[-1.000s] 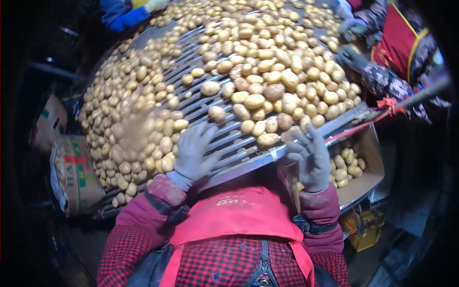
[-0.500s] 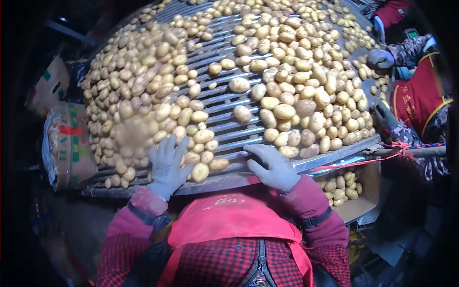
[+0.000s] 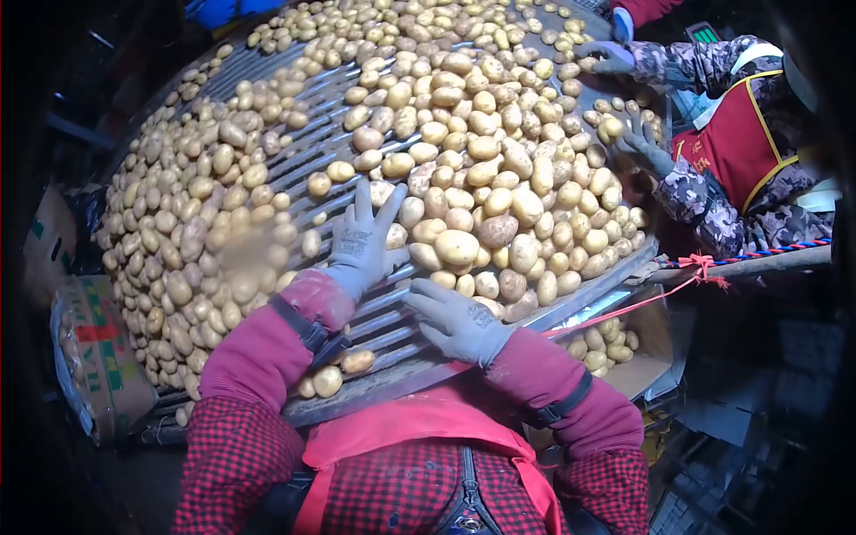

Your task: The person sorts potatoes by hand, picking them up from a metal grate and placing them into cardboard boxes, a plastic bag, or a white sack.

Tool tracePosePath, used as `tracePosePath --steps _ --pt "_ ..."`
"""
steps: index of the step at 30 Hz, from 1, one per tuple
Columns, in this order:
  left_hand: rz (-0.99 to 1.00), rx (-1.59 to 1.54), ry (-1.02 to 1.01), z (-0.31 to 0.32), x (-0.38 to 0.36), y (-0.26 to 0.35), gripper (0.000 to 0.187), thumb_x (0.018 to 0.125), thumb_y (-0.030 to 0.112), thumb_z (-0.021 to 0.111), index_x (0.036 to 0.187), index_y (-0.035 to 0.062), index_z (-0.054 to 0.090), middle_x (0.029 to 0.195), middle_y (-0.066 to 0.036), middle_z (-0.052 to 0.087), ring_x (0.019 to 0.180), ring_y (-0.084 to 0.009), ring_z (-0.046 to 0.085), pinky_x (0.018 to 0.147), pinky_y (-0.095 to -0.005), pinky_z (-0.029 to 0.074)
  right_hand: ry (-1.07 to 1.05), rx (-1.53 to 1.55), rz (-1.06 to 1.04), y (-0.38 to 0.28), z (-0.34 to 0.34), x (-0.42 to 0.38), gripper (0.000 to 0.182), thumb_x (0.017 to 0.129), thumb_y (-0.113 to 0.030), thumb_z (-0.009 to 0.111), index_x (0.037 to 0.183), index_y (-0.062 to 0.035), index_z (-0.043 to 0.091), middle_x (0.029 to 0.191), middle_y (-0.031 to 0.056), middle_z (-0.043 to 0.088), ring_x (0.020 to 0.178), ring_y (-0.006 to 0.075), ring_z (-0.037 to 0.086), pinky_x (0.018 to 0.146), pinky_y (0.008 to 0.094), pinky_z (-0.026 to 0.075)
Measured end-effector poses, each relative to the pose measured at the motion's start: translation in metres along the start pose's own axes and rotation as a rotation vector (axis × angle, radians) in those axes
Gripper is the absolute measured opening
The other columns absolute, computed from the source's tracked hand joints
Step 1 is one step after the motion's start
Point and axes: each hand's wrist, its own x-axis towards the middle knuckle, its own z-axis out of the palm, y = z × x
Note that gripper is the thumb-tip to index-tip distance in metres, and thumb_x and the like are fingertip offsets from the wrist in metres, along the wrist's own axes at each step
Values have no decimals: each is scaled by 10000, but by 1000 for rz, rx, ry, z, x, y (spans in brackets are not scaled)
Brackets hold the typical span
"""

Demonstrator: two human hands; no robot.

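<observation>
Many potatoes (image 3: pixel 481 160) lie heaped on a slatted metal table (image 3: pixel 312 160), with bare slats between a left and a right heap. My left hand (image 3: pixel 359 245), in a grey glove, reaches over the slats at the edge of the right heap, its fingers spread and its fingertips near a few potatoes. Close by, my right hand (image 3: pixel 464 325), also gloved in grey, is over the slats near the front edge. Its fingers are extended and somewhat apart, beside the lower potatoes of the right heap. Neither hand holds a potato.
A co-worker in a red apron (image 3: pixel 731 143) has gloved hands at the table's right side. Under the front right edge is a cardboard box (image 3: pixel 646 348) of potatoes. A printed carton (image 3: pixel 102 357) stands at the left. A red string (image 3: pixel 624 308) runs along the right edge.
My left hand has moved up and right, from the left heap to the slats by the right heap. My right hand has shifted slightly left and down. The whole view has turned.
</observation>
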Motion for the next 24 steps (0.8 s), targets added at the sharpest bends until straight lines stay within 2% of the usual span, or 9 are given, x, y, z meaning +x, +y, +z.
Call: tracePosePath --steps 3,4,7,10,13,16,19,22,24 --pt "20 85 40 19 23 5 1002 716 349 875 1595 276 398 1578 -307 313 1270 -536 499 1033 -591 475 -209 -65 150 26 -27 23 503 941 -88 649 1432 -55 544 1355 223 553 1203 426 594 1017 455 515" --pt "11 103 110 32 37 4 950 739 315 851 1584 287 418 1572 -297 325 1250 -525 521 1035 -590 475 -85 -82 40 26 -30 28 490 950 -94 652 1427 -66 544 1300 195 575 1154 412 615 992 458 516" --pt "-35 59 143 39 87 9 769 851 157 717 1559 313 458 1561 -268 350 1187 -479 589 1016 -561 504 -90 1 151 40 -44 49 481 962 -105 652 1430 -76 546 1300 178 579 1166 397 618 993 449 515" --pt "27 50 231 43 127 1 710 915 11 566 1528 360 487 1517 -235 384 1073 -440 633 932 -517 556 -55 -25 195 54 -57 74 500 986 -152 633 1474 -123 530 1426 162 562 1262 370 592 1067 423 496" --pt "-40 -10 74 32 176 5 677 926 47 569 1523 357 493 1573 -233 330 992 -418 670 885 -525 578 20 -93 145 91 -76 103 447 992 -205 635 1430 -132 590 1366 154 614 1225 362 615 1052 421 507" --pt "-155 -121 94 39 229 5 647 930 61 585 1507 339 501 1581 -258 330 1079 -426 672 914 -531 567 30 -174 282 81 -114 138 374 991 -222 630 1349 -117 659 1257 154 668 1173 350 648 1027 408 518" --pt "-124 -348 46 15 244 1 747 875 202 721 1558 248 422 1573 -270 358 1202 -505 607 1000 -557 530 152 -201 327 95 -139 153 383 986 -200 644 1356 -100 651 1261 157 679 1204 314 655 1048 392 509" --pt "-34 -303 85 -5 215 -5 821 888 385 733 1599 189 371 1516 -272 419 1297 -509 546 1099 -570 454 389 -8 388 107 -148 157 415 983 -111 660 1389 -36 618 1366 156 649 1295 248 613 1101 362 473" --pt "63 -295 159 -34 175 -30 723 909 383 727 1548 167 467 1514 -248 472 1332 -468 540 1128 -529 441 445 -2 349 99 -138 151 448 978 -79 663 1419 -36 598 1408 149 624 1321 255 591 1125 366 457"
